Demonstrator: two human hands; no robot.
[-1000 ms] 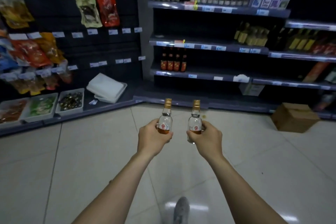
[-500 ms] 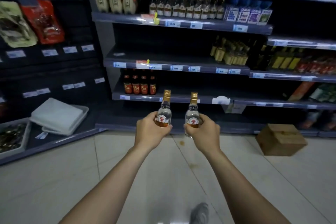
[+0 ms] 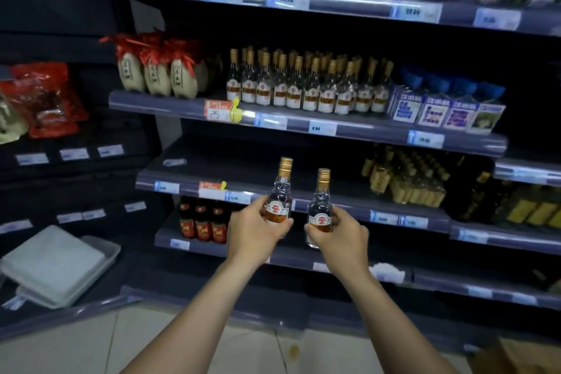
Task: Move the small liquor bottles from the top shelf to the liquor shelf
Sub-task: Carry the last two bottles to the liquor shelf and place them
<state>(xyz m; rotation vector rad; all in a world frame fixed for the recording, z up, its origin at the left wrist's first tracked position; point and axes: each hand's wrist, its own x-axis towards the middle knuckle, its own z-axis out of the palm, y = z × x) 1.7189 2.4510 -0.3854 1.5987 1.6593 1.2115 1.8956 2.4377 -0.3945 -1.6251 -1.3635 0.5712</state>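
My left hand [image 3: 256, 229] grips a small clear liquor bottle [image 3: 280, 191] with a gold cap and a red-and-white label, held upright. In my right hand [image 3: 343, 237] is a second matching small bottle [image 3: 320, 206], also upright, a little lower. Both sit in front of a dark shelf edge [image 3: 349, 206]. One shelf up stands a tight group of several identical small gold-capped bottles [image 3: 306, 85].
Pale jars with red cloth tops [image 3: 158, 70] stand left of the bottle group, blue boxed packs [image 3: 443, 106] to its right. Dark red-labelled bottles [image 3: 202, 222] sit low left, yellow-labelled bottles [image 3: 403, 182] at right. White trays [image 3: 54, 264] lie lower left, a cardboard box [image 3: 516, 358] at bottom right.
The view has moved much closer to the shelves and tilted up. Both hands have risen with their bottles, from floor level to the height of the lower shelves.
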